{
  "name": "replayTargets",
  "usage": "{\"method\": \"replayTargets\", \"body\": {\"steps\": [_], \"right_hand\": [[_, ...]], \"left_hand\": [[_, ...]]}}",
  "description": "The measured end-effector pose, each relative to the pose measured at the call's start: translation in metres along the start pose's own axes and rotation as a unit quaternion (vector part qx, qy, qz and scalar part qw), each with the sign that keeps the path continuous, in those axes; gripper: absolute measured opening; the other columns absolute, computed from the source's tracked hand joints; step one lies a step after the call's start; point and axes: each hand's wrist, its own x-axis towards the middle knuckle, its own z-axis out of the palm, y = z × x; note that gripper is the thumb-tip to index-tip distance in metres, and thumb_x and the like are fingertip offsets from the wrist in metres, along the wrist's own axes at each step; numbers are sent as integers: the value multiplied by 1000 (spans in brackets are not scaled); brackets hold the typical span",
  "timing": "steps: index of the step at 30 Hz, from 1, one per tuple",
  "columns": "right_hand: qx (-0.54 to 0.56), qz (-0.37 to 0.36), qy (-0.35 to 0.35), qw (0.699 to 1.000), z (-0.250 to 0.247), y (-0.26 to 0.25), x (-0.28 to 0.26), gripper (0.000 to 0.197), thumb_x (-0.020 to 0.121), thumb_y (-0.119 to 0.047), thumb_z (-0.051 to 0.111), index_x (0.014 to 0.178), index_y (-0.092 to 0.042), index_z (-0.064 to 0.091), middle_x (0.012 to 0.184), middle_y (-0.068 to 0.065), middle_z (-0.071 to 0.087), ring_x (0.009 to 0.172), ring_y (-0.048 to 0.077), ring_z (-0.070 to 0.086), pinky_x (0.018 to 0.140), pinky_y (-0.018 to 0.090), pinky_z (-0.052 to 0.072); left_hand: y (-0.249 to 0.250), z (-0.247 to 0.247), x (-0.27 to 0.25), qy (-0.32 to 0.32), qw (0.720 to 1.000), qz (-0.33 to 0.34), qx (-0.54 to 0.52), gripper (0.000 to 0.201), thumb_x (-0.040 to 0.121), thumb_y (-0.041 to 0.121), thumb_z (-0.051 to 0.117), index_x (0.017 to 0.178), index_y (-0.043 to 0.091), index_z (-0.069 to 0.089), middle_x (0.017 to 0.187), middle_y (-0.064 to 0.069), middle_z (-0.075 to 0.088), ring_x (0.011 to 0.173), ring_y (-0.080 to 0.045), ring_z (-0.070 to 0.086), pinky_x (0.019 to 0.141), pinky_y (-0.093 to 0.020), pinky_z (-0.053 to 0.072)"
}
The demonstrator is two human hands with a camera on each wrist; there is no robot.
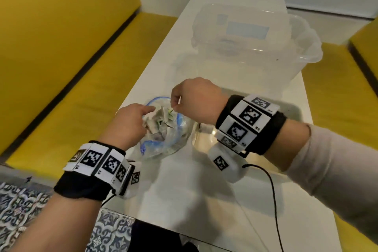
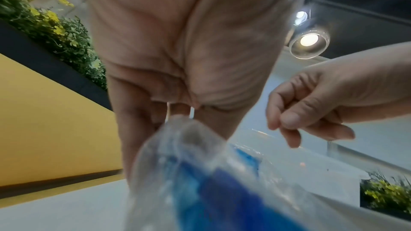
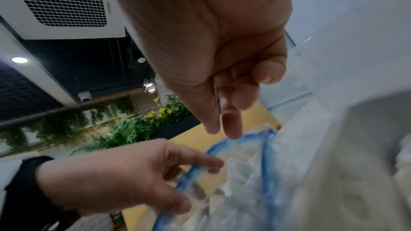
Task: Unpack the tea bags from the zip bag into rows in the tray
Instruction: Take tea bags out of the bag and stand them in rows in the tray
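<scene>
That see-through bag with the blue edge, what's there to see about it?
The zip bag is crinkled clear plastic with a blue zip strip around its mouth. It sits on the white table, mouth open upward, with tea bags piled inside. The left hand grips its rim; the right hand hovers above the opening, fingertips pinched.

Black wristbands (image 1: 81, 186) with checkered marker tiles, beige right sleeve (image 1: 335, 157).

Right hand (image 1: 194, 100) hides its pinched item | tea bags (image 1: 161, 121) blurred inside zip bag (image 1: 173, 141) | tray (image 1: 294, 108) partly hidden behind right wrist
</scene>
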Motion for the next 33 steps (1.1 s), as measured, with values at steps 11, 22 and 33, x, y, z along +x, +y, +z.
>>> {"method": "replayTargets", "body": {"steps": [11, 22, 33], "right_hand": [[-135, -60, -151, 977, 44, -52, -4, 29, 95, -15, 41, 119, -8, 57, 115, 7, 60, 109, 25, 57, 79, 32, 41], [-56, -8, -57, 997, 65, -66, -5, 24, 92, -15, 47, 112, -6, 58, 110, 7, 62, 102, 24, 61, 69, 28, 39], [-53, 52, -58, 996, 67, -50, 7, 22, 91, -21, 50, 108, -11, 60, 108, 6, 64, 99, 24, 62, 71, 30, 44]], "left_hand": [[-2, -1, -36, 57, 998, 26, -33, 69, 73, -14, 50, 135, 17, 50, 135, -8, 51, 122, -23, 48, 95, -25, 35], [3, -1, -40, 49, 998, 16, -46, 66, 76, -8, 58, 136, 17, 49, 137, -7, 50, 124, -22, 47, 97, -22, 33], [8, -3, -27, 51, 998, -12, -45, 61, 81, 1, 58, 138, 19, 46, 140, -8, 47, 125, -23, 47, 98, -27, 35]]}}
